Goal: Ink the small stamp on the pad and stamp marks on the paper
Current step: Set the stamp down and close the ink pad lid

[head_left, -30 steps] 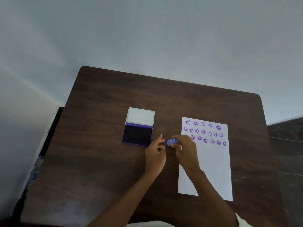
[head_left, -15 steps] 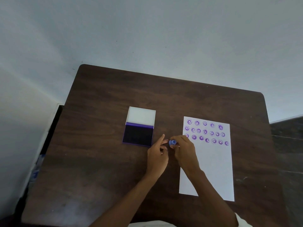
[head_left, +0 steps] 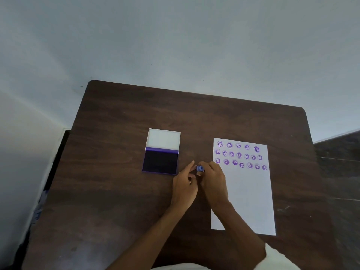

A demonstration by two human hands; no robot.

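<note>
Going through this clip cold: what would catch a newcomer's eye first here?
Probably the white paper on the right of the dark wooden table, its top third filled with three rows of purple round stamp marks. Next, the open ink pad left of it, white lid flipped back. Between them, the right hand pinches a small blue stamp, with the left hand close beside.

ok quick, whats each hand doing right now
Left hand: empty, fingers loosely curled beside the stamp, index out.
Right hand: closed on the small blue stamp, between ink pad and paper.
</note>
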